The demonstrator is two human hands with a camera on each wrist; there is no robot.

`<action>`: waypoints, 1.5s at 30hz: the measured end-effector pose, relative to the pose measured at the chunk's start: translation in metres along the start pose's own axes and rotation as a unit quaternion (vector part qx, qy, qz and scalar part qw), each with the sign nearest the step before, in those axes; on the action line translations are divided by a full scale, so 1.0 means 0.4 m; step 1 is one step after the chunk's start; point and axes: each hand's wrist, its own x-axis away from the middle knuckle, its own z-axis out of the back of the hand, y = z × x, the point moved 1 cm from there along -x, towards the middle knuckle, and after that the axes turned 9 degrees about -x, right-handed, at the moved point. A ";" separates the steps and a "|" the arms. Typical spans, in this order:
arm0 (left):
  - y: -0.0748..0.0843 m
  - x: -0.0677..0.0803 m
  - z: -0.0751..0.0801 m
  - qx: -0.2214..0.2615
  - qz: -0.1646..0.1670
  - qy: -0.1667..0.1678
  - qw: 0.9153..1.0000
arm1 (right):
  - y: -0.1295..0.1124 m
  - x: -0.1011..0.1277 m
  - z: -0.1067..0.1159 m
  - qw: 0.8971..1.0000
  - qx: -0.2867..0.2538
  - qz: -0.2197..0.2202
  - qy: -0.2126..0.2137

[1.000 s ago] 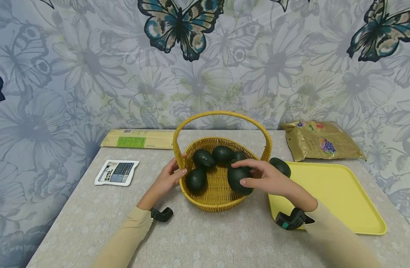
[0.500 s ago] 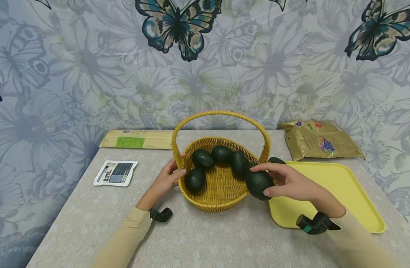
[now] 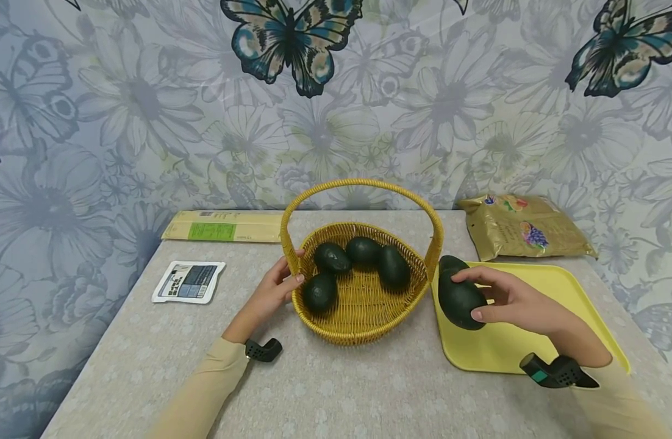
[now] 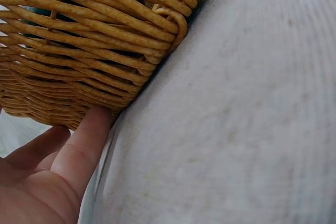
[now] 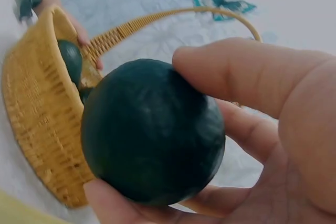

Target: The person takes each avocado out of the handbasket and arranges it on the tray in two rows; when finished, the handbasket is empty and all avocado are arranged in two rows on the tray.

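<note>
My right hand [image 3: 511, 305] grips a dark green avocado [image 3: 458, 300] over the left end of the yellow tray [image 3: 539, 347]. In the right wrist view the thumb and fingers wrap round this avocado [image 5: 152, 135]. Just behind it, another avocado [image 3: 450, 263] is partly hidden. Several more avocados [image 3: 393, 268] lie along the left and back of the yellow wicker basket [image 3: 358, 335]. At the basket's left side, by the foot of its arched handle, my left hand [image 3: 267, 296] holds the rim. The left wrist view shows fingers [image 4: 86, 148] against the outer weave.
A white flat packet [image 3: 189, 282] lies left of the basket. Behind it, a long yellow-green package [image 3: 223, 227] lies along the table's back edge. A gold bag [image 3: 525, 228] with fruit pictures sits behind the tray. A butterfly-patterned backdrop rises behind the table.
My right hand has carried the avocado out of the basket and rightwards over its rim to the tray's left end. My left hand has stayed at the basket's left side.
</note>
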 end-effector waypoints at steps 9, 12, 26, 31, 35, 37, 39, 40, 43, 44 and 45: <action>-0.002 0.000 0.003 0.002 0.005 -0.001 1.000 | 0.023 0.044 0.074 0.996 0.032 -0.030 0.081; -0.001 0.001 0.002 0.005 0.004 -0.003 1.000 | 0.029 0.058 0.091 0.991 0.056 -0.055 0.111; -0.001 0.003 0.001 0.006 -0.002 -0.002 1.000 | 0.078 0.095 0.176 0.979 -0.048 -0.062 0.188; -0.001 0.001 0.000 0.007 -0.001 -0.003 1.000 | 0.097 0.111 0.197 0.974 -0.082 -0.072 0.200; 0.000 0.002 0.000 0.010 -0.001 -0.004 1.000 | 0.110 0.120 0.209 0.967 -0.084 -0.104 0.218; -0.001 0.002 0.000 0.011 0.000 -0.004 1.000 | 0.119 0.124 0.214 0.963 -0.074 -0.125 0.228; -0.003 0.001 0.000 0.012 -0.002 -0.005 1.000 | 0.129 0.126 0.219 0.960 -0.060 -0.143 0.234; -0.004 0.000 0.000 0.013 -0.001 -0.005 1.000 | 0.134 0.127 0.221 0.958 -0.049 -0.152 0.236; -0.005 0.001 0.000 0.013 -0.004 -0.007 1.000 | 0.147 0.126 0.224 0.955 -0.017 -0.176 0.239; -0.005 0.001 0.000 0.014 -0.004 -0.007 1.000 | 0.151 0.125 0.225 0.953 -0.006 -0.185 0.240; -0.005 0.000 0.000 0.015 -0.003 -0.006 1.000 | 0.154 0.124 0.225 0.951 0.004 -0.192 0.240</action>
